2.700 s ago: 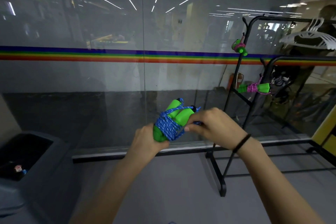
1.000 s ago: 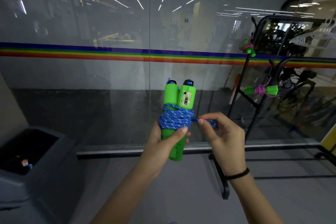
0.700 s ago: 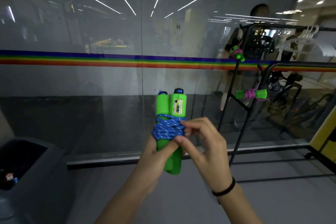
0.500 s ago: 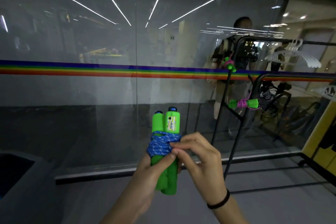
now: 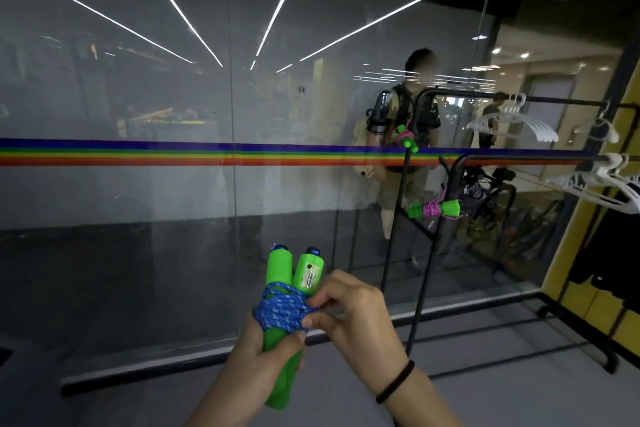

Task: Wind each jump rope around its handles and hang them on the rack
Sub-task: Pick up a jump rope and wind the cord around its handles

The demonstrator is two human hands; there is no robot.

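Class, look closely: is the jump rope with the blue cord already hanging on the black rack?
No, the blue cord is wound round green handles that the left hand grips, away from the rack.

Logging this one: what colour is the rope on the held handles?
Blue rope with pale flecks, on green handles; head view.

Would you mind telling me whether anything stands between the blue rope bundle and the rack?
Nothing visible does. The left hand grips the bundle, the right hand pinches its cord, and only open space separates it from the rack at right, where two ropes already hang.
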